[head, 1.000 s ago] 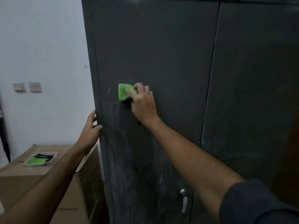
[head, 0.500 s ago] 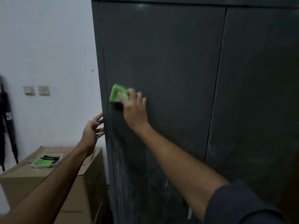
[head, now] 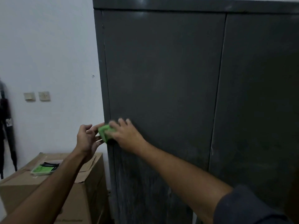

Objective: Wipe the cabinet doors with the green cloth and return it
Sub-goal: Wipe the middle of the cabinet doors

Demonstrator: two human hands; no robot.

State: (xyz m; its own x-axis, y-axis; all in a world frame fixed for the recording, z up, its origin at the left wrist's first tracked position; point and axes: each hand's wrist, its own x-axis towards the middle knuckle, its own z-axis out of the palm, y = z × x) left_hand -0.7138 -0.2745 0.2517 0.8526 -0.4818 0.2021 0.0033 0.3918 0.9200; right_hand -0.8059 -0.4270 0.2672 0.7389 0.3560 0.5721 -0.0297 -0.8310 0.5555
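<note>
**Green cloth at the cabinet's left edge**

The right hand point(head: 125, 135) lies flat on the green cloth point(head: 104, 131) and presses it to the left door point(head: 161, 78) of the dark grey cabinet point(head: 178, 4). The fingers are spread out over the cloth and not curled around it. The cloth is folded into a small thick pad. It sits right at the left edge of the door, low down in the picture, and part of it sticks out past the edge. Its long side runs up and down, leaning a little, and its bare end points left. The picture is blurry here, so its exact shape is hard to tell.

The left hand point(head: 88, 139) is just beside the cloth, at the cabinet's corner. It is half open, with the fingers bent and reaching toward the cloth. The fingertips look very close to it, but whether they touch cannot be told. This hand is not gripping anything.

The right door point(head: 258, 94) is shut beside the left one. Pale streaks show low on the left door.

To the left, a cardboard box point(head: 84, 191) stands by the white wall point(head: 48, 46). A small tray point(head: 42, 168) with something green in it lies on top of the box.
</note>
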